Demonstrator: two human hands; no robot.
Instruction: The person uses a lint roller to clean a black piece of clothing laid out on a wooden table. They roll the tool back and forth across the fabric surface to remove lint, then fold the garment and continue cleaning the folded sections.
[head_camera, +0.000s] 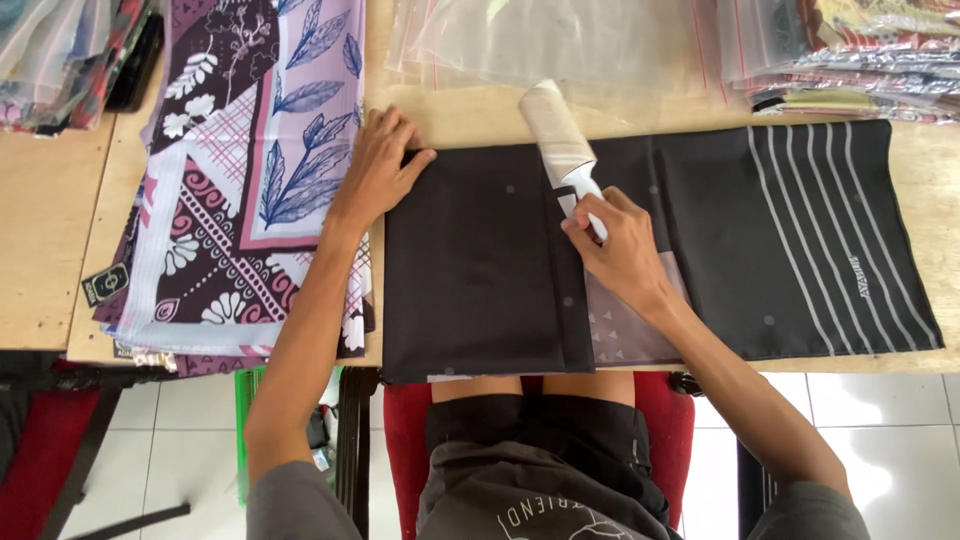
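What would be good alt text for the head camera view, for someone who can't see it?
A right hand rolls a lint roller over a folded black cloth on a wooden table, while the left hand presses flat on the cloth's upper left corner. Purple patterned fabrics lie stacked left.

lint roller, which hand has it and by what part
The right hand grips the lint roller by its white handle; the left hand only presses the black cloth.
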